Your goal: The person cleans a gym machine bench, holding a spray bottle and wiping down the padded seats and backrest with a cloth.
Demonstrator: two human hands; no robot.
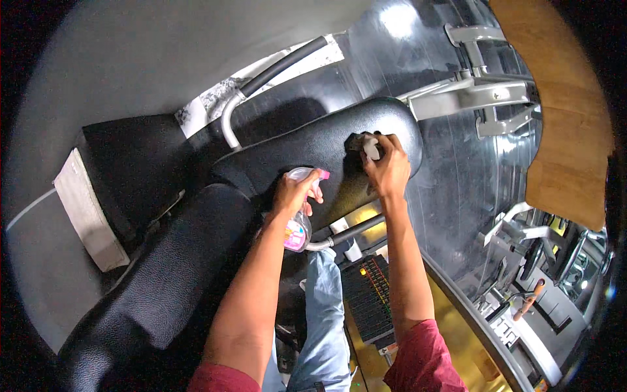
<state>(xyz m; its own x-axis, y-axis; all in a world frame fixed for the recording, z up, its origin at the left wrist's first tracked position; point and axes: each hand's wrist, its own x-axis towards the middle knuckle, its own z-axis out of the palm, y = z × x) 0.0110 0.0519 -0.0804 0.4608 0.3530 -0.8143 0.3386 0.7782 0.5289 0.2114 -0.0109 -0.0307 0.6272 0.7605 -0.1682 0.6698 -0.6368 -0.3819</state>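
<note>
My left hand is wrapped around the neck of a clear spray bottle with a pink nozzle and a colourful label. The bottle is held over the near edge of a black padded seat. Farther along that pad, my right hand pinches a crumpled light cloth close against the padding near its rounded end. Part of the cloth is hidden by my fingers and a dark shadow. A black backrest pad meets the seat at the left.
Bent metal handles with black grips flank the seat, one beyond it and one nearer me. A weight stack stands below on the right. Silver frame tubing extends from the seat's end towards a brown wooden panel.
</note>
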